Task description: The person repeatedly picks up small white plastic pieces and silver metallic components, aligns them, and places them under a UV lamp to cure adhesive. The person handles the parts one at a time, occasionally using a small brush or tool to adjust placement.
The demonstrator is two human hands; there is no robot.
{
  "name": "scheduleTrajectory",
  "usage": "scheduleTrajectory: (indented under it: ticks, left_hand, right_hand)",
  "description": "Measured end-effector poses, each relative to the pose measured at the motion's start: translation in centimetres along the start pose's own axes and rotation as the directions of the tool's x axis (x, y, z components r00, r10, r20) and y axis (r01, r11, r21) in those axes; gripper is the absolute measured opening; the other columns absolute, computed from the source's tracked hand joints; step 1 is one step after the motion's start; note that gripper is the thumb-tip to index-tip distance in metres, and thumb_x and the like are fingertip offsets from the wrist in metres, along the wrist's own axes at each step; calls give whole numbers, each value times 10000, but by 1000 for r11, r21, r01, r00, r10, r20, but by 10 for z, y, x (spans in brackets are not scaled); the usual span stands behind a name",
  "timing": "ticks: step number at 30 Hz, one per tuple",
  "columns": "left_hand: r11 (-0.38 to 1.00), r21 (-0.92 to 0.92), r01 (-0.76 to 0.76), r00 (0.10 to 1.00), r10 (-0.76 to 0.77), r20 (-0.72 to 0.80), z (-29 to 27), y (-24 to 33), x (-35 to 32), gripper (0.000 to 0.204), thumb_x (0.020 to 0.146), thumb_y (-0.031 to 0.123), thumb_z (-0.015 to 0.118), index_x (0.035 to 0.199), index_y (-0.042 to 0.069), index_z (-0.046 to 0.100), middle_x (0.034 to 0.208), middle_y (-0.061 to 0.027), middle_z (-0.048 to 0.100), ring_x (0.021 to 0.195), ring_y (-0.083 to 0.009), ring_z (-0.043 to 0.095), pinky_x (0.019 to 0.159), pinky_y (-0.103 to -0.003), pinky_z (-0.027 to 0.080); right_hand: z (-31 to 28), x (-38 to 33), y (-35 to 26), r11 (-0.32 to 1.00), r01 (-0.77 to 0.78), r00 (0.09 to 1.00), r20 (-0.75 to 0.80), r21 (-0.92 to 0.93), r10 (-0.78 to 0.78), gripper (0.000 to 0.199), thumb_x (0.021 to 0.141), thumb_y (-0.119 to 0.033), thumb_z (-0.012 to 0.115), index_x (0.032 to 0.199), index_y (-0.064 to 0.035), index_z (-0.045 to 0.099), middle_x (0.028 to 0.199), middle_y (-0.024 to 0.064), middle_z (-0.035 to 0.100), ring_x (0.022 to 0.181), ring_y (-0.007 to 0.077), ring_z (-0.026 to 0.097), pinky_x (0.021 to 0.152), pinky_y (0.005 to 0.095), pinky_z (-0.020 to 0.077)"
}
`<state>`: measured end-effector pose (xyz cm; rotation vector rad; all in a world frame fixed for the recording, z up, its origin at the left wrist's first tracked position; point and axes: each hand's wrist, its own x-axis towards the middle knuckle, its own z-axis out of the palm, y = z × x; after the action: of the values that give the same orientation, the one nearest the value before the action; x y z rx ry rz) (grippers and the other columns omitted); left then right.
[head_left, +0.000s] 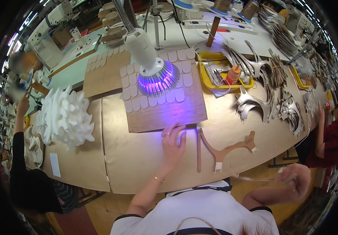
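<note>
My left hand (173,145) reaches in from below with its fingers apart, the fingertips at the front edge of a brown board (149,122). Rows of pale tongue-shaped pieces (152,101) lie on that board. Out at the right, my right hand (297,181) is raised and slightly blurred, fingers closed on a thin pale strip (257,179) that trails leftward. Between the hands, a brown Y-shaped shoe upper piece (225,152) with white tabs rests on the table, beside a narrow brown strip (199,150).
A lamp (159,80) glowing purple hangs over the board. Yellow tray (207,80) holds tools and an orange bottle (233,74). Silvery cut pieces (255,103) stack at right; white foam pieces (65,117) pile at left. Co-workers' arms (19,121) show at both sides.
</note>
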<state>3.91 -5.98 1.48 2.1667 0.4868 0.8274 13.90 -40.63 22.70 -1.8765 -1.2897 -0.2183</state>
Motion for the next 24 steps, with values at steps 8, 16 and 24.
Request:
scheduleTrajectory:
  ticks: [8,16,24]
  left_hand:
    - [932,264,-250,962,269,-37,5,-31,84,276,892,130,636,1154,41,622,1216,-186,597,1108,-355,581,916,-439,466]
    - [935,218,-280,958,257,126,14,-49,108,186,903,111,643,1064,18,643,1109,-155,632,988,-328,618,855,-415,493]
    - [765,-599,238,909,-392,-140,13,-66,112,127,1013,98,502,1004,27,608,974,-71,637,853,-108,582,752,-284,485]
  right_hand:
    - [109,92,61,777,-579,702,635,248,321,176,955,-176,605,967,-3,634,689,75,646,630,157,628,598,296,472]
    - [185,116,119,697,-681,637,651,224,412,332,992,-311,575,927,10,633,670,19,606,618,74,575,579,238,461]
    - [197,126,132,541,-760,611,681,362,404,329,1004,-341,558,884,-38,601,676,-22,551,606,43,519,569,213,437]
